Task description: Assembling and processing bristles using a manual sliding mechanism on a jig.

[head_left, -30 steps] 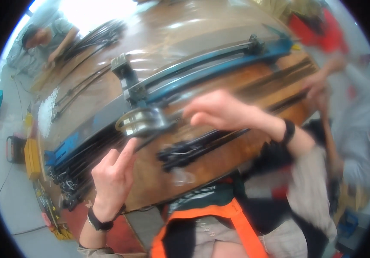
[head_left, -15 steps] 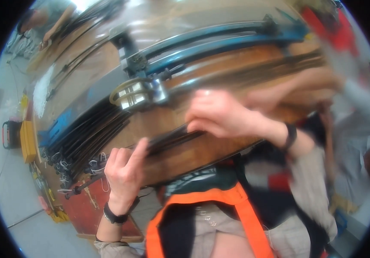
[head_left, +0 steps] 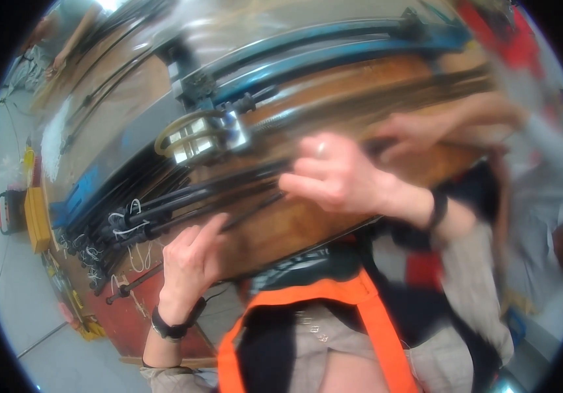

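A long thin black rod [head_left: 254, 211] with a knobbed end at the lower left runs slantwise across the near edge of the wooden bench. My left hand [head_left: 193, 257] is closed around it near that end, the index finger lying along it. Farther up the same rod, my right hand [head_left: 334, 173] has its curled fingers closed on it; the exact grip is hidden behind the knuckles. Beyond my hands lie more black rods [head_left: 209, 191], with white string loops [head_left: 129, 219] at their left ends.
Silver metal blocks [head_left: 196, 141] with a tan hose stand at the blue rail [head_left: 320, 65] behind. On the right, a co-worker's hand [head_left: 419, 134] reaches in, close to my right hand. A red panel [head_left: 144, 311] sits below left; a yellow box [head_left: 37, 219] stands at far left.
Several black rods with white string loops now lie beyond my left hand, where bare wood showed before. My hands have stayed nearly in place. The co-worker's hand looks clearer and lies near the rods.
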Action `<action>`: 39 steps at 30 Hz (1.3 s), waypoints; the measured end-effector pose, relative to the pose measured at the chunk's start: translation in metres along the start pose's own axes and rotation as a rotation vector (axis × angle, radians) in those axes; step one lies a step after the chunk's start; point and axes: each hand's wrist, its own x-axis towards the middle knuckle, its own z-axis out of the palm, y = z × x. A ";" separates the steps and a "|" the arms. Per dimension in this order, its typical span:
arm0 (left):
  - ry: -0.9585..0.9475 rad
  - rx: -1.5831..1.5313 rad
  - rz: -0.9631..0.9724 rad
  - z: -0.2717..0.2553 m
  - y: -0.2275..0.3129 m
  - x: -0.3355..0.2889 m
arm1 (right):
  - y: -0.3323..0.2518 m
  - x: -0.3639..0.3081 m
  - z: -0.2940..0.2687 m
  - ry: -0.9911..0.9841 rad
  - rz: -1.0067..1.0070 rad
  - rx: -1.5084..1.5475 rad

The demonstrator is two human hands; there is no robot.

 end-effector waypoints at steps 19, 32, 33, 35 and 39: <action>0.065 0.262 0.109 -0.023 0.018 0.047 | 0.041 -0.032 0.000 0.082 0.452 -0.205; 0.058 0.261 0.168 -0.013 0.008 0.072 | 0.074 -0.034 0.016 0.413 0.202 -0.338; 0.099 0.275 0.132 -0.016 0.007 0.071 | 0.071 -0.033 0.019 0.415 0.201 -0.329; 0.065 0.277 0.150 -0.012 0.012 0.070 | 0.060 -0.031 0.028 0.244 0.421 -0.323; 0.038 0.270 0.145 -0.017 0.004 0.064 | 0.062 -0.014 0.033 0.363 0.238 -0.153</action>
